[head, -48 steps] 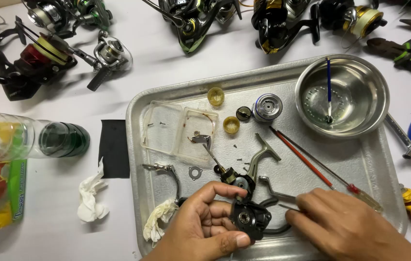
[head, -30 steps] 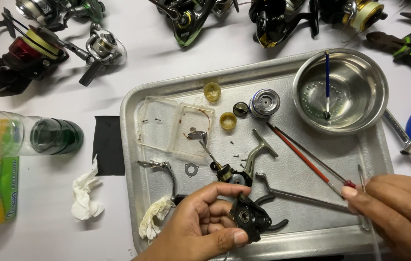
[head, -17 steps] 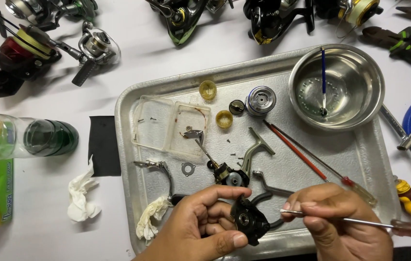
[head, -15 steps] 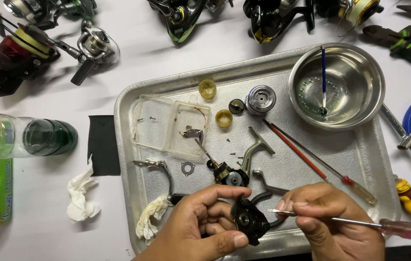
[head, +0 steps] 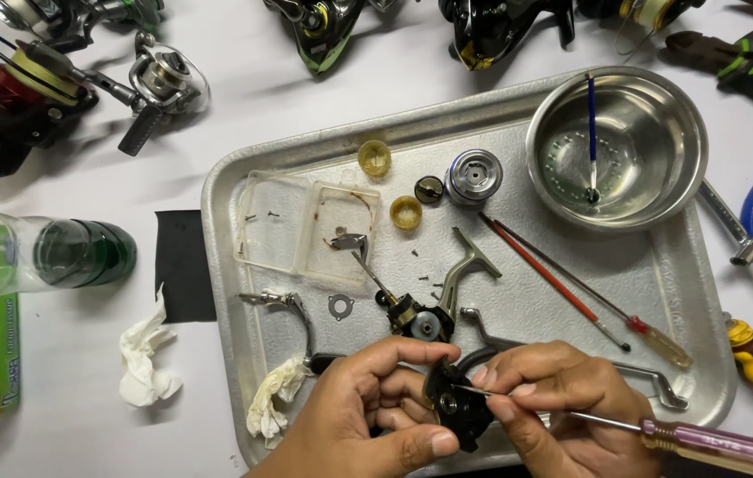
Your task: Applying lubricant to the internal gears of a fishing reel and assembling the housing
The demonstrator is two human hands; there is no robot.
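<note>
The left hand (head: 368, 412) is gripping a small black reel body (head: 454, 405) between thumb and fingers, holding it just above the near edge of a metal tray (head: 686, 292). The right hand (head: 553, 398) is pinching the thin shaft of a purple-handled screwdriver (head: 713, 441), whose tip is resting against the black part at the top. The tray is holding most of the loose pieces: a clear plastic two-compartment box (head: 306, 226) is lying flat with a few tiny screws in its left cell and a thin reddish wire and a small metal piece in its right cell. Beside the box, two yellowish caps (head: 375, 158), a dark round knob (head: 429, 188) and a silver ribbed spool (head: 474, 175) are sitting close together. A round steel bowl (head: 651, 115) is standing in the tray's far right corner, with a blue-handled brush (head: 591, 133) leaning inside it and a film of clear liquid at the bottom. A red-handled screwdriver (head: 562, 288) is lying diagonally across the tray, and a crumpled white tissue (head: 275, 403) is sitting at the near left of the tray. Off the tray to the left, a clear bottle with a green cap (head: 49, 257) is lying on its side next to a black square pad (head: 184, 265).
</note>
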